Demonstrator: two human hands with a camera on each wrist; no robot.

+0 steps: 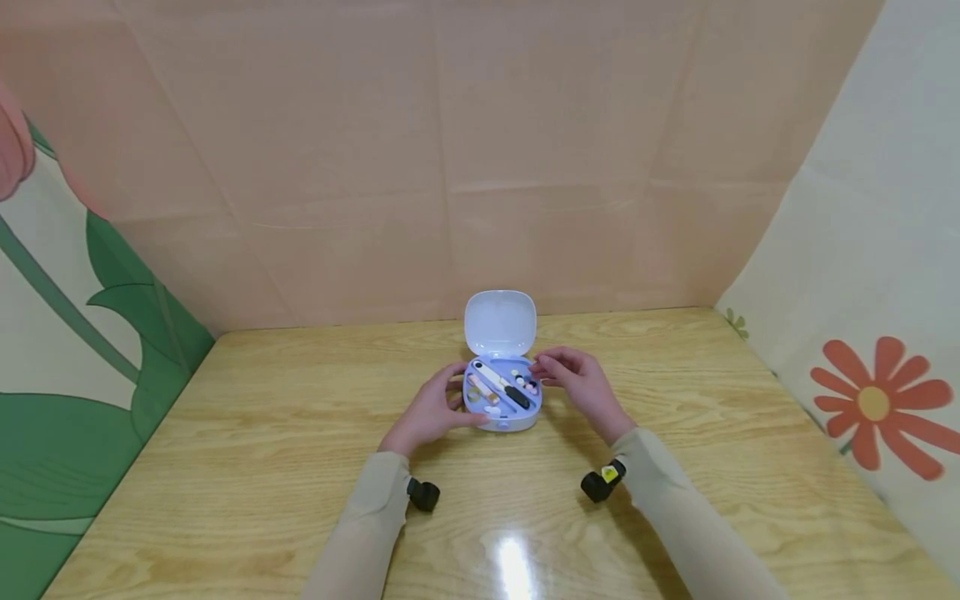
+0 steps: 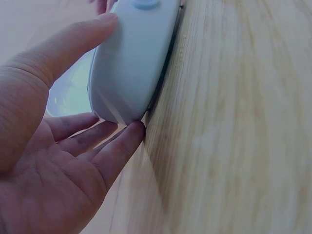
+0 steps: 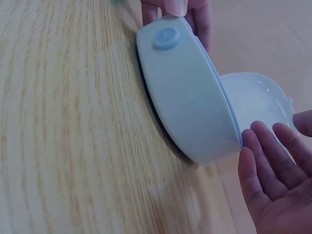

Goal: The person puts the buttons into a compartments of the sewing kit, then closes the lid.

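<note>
A small pale blue and white case (image 1: 507, 423) sits on the table with its lid (image 1: 500, 323) raised at the back. Inside lie a slim white-and-black tool (image 1: 501, 383), a few small pink and tan pieces (image 1: 481, 388) and several small dark and white pieces. My left hand (image 1: 435, 410) grips the case's left side, thumb on the front upper edge and fingertips low against the side wall (image 2: 114, 90). At the right rim is my right hand (image 1: 579, 382); its loosely bent fingertips (image 3: 258, 129) are right by the edge, the thumb apart from them.
The wooden table (image 1: 300, 467) reaches back to a pinkish cloth backdrop (image 1: 360, 208). Leaf-patterned cloth (image 1: 52, 450) borders the left side, and a flower-patterned one (image 1: 873, 404) the right. Black wrist cameras (image 1: 424, 496) sit on both sleeves.
</note>
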